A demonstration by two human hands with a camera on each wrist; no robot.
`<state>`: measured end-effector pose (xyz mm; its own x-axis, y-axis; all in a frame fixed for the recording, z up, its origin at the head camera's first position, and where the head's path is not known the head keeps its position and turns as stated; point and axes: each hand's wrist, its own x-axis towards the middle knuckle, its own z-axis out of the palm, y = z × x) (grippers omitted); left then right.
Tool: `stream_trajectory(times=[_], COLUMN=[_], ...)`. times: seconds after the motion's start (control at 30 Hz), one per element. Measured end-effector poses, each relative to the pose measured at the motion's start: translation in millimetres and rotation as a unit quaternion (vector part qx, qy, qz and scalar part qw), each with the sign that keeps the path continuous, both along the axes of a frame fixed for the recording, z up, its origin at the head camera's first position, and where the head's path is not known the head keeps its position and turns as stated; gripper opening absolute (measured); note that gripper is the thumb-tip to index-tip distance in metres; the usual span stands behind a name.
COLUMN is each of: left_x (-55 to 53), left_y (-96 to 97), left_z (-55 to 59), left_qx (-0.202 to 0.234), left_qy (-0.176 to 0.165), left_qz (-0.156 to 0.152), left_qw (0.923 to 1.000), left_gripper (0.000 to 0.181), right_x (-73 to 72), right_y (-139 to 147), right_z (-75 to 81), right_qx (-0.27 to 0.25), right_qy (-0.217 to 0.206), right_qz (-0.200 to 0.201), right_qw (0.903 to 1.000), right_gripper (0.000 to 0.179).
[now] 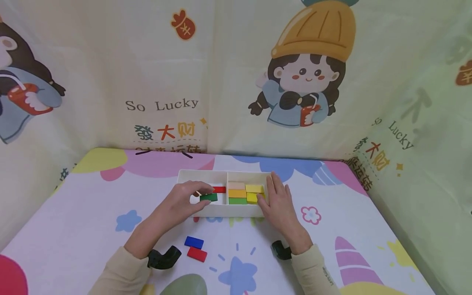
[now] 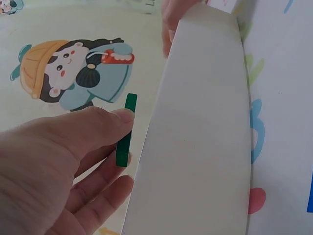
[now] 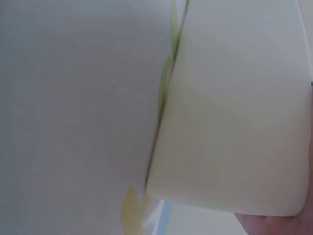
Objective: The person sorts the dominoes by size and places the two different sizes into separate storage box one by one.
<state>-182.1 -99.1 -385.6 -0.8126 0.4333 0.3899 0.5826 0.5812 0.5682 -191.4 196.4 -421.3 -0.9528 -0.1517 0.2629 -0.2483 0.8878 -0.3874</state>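
Over the left compartment of a white two-compartment box (image 1: 210, 211), my left hand (image 1: 180, 200) pinches a dark green block (image 1: 208, 197) between thumb and fingers. The left wrist view shows this green block (image 2: 126, 131) edge-on, above the box wall (image 2: 190, 132). A red block (image 1: 219, 189) sits inside that compartment, partly behind the left fingers. My right hand (image 1: 279, 205) holds the box at its right end, fingers along the side wall and thumb over the near rim. In the right compartment lie several blocks, including an orange block (image 1: 237, 193) and a light green block (image 1: 237, 201).
A blue block (image 1: 194, 242) and a red block (image 1: 197, 254) lie on the patterned tabletop (image 1: 147, 229), nearer than the box. Black wrist mounts (image 1: 164, 258) hang below both wrists. A printed curtain (image 1: 228, 82) stands behind the table.
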Motion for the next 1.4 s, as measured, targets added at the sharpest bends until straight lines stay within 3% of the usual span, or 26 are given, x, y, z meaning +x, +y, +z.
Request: stream_trajectory(times=[0.43,0.63,0.93,1.4], left_x=[-21.6,-30.4,-40.1,-54.6], left_y=[4.6,6.4,15.3,26.8], left_z=[3.1,0.6,-4.0,-4.2], left_qx=[-0.038,-0.051,-0.061,-0.094], left_qy=[-0.036,-0.078,-0.139,-0.166], left_qz=[-0.018,-0.022,-0.002,0.003], left_qw=[0.9985,0.9954,0.9884,0.9816], left_gripper=[0.033,0.032,0.029,0.024], right_x=[-0.9,-1.1,-1.0,-0.4], right_y=[1.3,1.6,2.3,1.8], right_z=[-0.1,0.2,-1.2,-1.0], right_qx=[0.003,0.006,0.007,0.007], right_qy=[-0.005,-0.001,0.0,0.0], right_qz=[-0.006,-0.008,-0.003,-0.004], right_qw=[1.0,0.9999,1.0,1.0], right_gripper=[0.072,0.072,0.071,0.071])
